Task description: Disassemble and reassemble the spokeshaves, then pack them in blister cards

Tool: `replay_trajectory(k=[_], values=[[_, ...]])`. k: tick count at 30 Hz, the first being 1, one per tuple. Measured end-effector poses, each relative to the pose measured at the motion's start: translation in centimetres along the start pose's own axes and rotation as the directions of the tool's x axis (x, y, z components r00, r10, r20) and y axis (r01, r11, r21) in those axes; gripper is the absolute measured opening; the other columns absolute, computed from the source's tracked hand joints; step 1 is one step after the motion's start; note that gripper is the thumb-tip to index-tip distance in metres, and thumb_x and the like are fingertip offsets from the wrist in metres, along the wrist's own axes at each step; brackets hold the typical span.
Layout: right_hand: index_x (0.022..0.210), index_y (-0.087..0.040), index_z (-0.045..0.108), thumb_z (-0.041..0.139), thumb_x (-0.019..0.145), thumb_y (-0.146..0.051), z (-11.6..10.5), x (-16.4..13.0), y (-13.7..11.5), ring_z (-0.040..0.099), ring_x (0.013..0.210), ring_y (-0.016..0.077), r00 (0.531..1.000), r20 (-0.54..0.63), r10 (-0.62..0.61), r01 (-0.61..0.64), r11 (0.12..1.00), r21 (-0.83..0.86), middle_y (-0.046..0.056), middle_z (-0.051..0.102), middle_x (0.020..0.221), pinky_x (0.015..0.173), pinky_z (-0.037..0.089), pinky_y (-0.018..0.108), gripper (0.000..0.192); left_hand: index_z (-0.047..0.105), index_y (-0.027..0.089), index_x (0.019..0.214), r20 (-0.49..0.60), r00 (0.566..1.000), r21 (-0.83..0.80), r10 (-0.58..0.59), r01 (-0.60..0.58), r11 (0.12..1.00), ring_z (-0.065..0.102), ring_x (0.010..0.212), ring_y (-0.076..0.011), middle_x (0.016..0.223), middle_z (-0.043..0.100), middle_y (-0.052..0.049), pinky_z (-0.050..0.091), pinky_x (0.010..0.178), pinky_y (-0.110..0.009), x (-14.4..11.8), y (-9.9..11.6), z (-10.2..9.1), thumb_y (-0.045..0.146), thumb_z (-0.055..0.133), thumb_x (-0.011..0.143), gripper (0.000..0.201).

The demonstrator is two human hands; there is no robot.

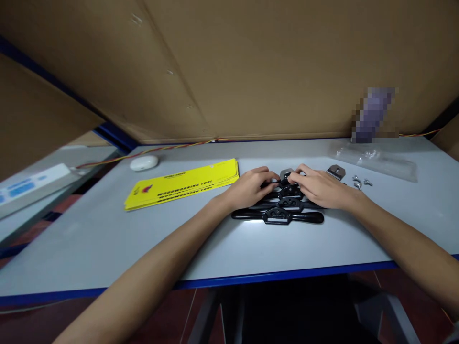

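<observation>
Several black spokeshaves lie in a stack of rows in front of me; the nearest spokeshave [278,216] shows its whole length, with two handles and a slotted middle. At the farthest one, my left hand [254,186] has its fingers curled on the left side of the middle. My right hand [319,185] grips the same tool from the right, thumb and fingers at the small black cap [287,176]. A grey metal blade [286,172] shows just behind that cap. The fingers hide most of this spokeshave's handles.
Yellow printed cards [182,184] lie left of my hands, below a white case [144,163]. Right of my hands are loose blades [336,171], several small screws [357,181] and a clear plastic bag [375,160]. A cardboard wall [251,71] rises behind the grey table [118,248].
</observation>
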State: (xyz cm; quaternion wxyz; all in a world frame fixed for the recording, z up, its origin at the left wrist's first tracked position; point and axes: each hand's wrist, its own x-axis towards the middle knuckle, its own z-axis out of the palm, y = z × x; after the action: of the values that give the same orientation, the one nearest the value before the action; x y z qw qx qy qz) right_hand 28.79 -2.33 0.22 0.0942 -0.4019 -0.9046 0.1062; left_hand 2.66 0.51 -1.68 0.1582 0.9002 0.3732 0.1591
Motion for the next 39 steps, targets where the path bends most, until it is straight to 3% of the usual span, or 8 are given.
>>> replay_trajectory(k=[7, 17, 25, 28, 33, 39], values=[[0.125, -0.022, 0.058, 0.035, 0.100, -0.018, 0.1, 0.3, 0.4, 0.060, 0.085, 0.0225, 0.999, -0.049, -0.001, 0.006, 0.995, 0.104, 0.011, 0.064, 0.119, 0.080, 0.046, 0.039, 0.034, 0.071, 0.017, 0.120, 0.002, 1.000, 0.007, 0.003, -0.003, 1.000, 0.060, 0.081, -0.0194, 0.094, 0.062, -0.006, 0.047, 0.076, -0.032, 0.0, 0.0, 0.1, 0.030, 0.050, 0.104, 0.030], [0.127, -0.020, 0.056, 0.038, 0.099, -0.021, 0.6, 0.3, 0.6, 0.065, 0.096, 0.0266, 0.996, -0.086, 0.017, -0.006, 0.992, 0.122, 0.014, 0.066, 0.123, 0.085, 0.048, 0.042, 0.033, 0.072, 0.017, 0.120, 0.001, 1.000, 0.004, 0.004, -0.004, 1.000, 0.060, 0.081, -0.0197, 0.094, 0.062, -0.006, 0.047, 0.078, -0.032, 0.0, 0.2, 0.0, 0.029, 0.050, 0.104, 0.030], [0.147, -0.031, 0.057, 0.037, 0.101, -0.023, 0.0, 0.1, 0.0, 0.060, 0.077, 0.0205, 1.000, 0.000, 0.010, -0.010, 1.000, 0.029, 0.011, 0.060, 0.122, 0.077, 0.046, 0.039, 0.051, 0.071, 0.018, 0.120, 0.005, 1.000, 0.004, 0.004, -0.004, 1.000, 0.060, 0.081, -0.0196, 0.095, 0.062, -0.006, 0.049, 0.078, -0.032, -0.1, 0.2, -0.1, 0.030, 0.050, 0.104, 0.029], [0.144, -0.032, 0.060, 0.038, 0.102, -0.026, -0.1, 0.0, -0.1, 0.058, 0.074, 0.0188, 1.000, 0.028, 0.007, -0.008, 1.000, 0.020, 0.011, 0.058, 0.123, 0.079, 0.046, 0.039, 0.048, 0.071, 0.018, 0.121, 0.007, 1.000, 0.003, 0.003, -0.003, 1.000, 0.060, 0.081, -0.0199, 0.094, 0.062, -0.006, 0.048, 0.078, -0.032, 0.0, 0.2, -0.1, 0.030, 0.050, 0.104, 0.029], [0.122, -0.022, 0.064, 0.037, 0.102, -0.027, -0.5, 0.1, -0.5, 0.058, 0.076, 0.0204, 0.999, 0.045, 0.020, -0.023, 0.998, 0.064, 0.013, 0.058, 0.123, 0.076, 0.045, 0.041, 0.034, 0.070, 0.019, 0.120, 0.005, 1.000, -0.006, -0.004, 0.004, 1.000, 0.060, 0.079, -0.0193, 0.094, 0.061, -0.005, 0.048, 0.077, -0.032, 0.0, 0.0, 0.0, 0.031, 0.050, 0.104, 0.028], [0.115, -0.021, 0.057, 0.036, 0.098, -0.021, -0.2, 0.2, -0.2, 0.058, 0.085, 0.0237, 0.998, -0.040, 0.047, -0.041, 0.992, 0.123, 0.011, 0.064, 0.113, 0.080, 0.045, 0.041, 0.028, 0.070, 0.018, 0.120, 0.004, 1.000, -0.001, 0.009, -0.009, 1.000, 0.059, 0.081, -0.0193, 0.094, 0.062, -0.006, 0.048, 0.076, -0.032, -0.1, -0.1, 0.0, 0.032, 0.049, 0.105, 0.030]])
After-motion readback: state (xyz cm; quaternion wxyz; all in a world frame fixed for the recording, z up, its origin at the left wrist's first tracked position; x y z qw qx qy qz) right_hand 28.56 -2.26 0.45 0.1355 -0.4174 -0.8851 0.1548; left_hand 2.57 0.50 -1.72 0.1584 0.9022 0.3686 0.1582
